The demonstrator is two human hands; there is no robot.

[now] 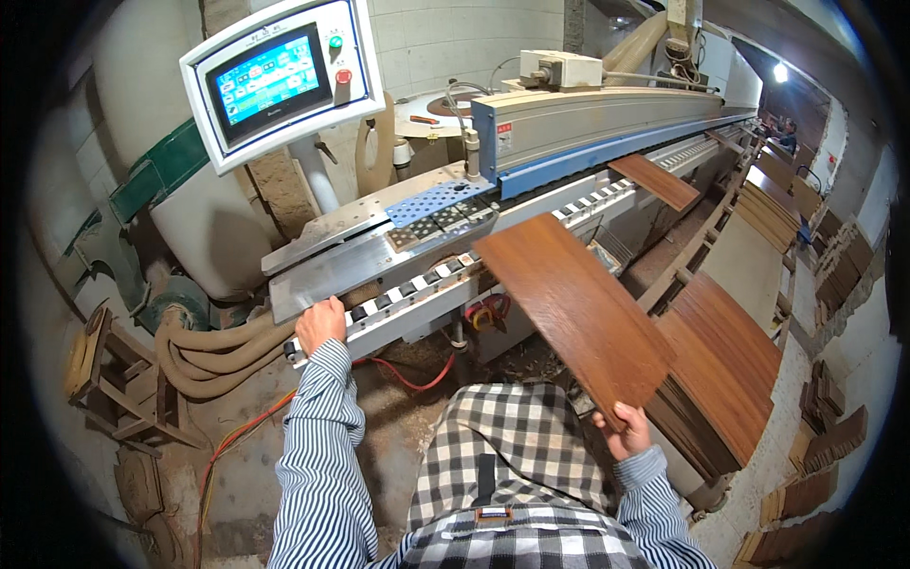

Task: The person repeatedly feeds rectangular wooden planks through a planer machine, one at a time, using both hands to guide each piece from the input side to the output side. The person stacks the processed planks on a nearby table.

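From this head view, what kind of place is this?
Most likely a woodworking shop, at a panel edge-finishing line. A long feed machine with a touchscreen panel, stacks of brown wood panels, and the right hand holding a panel.

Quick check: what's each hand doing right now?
Left hand: open, resting on the conveyor rail.
Right hand: closed on the wooden board.

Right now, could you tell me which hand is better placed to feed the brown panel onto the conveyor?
The right hand. It already grips the brown panel by its near edge, the far end lying over the roller conveyor. The left hand rests on the conveyor's near end.
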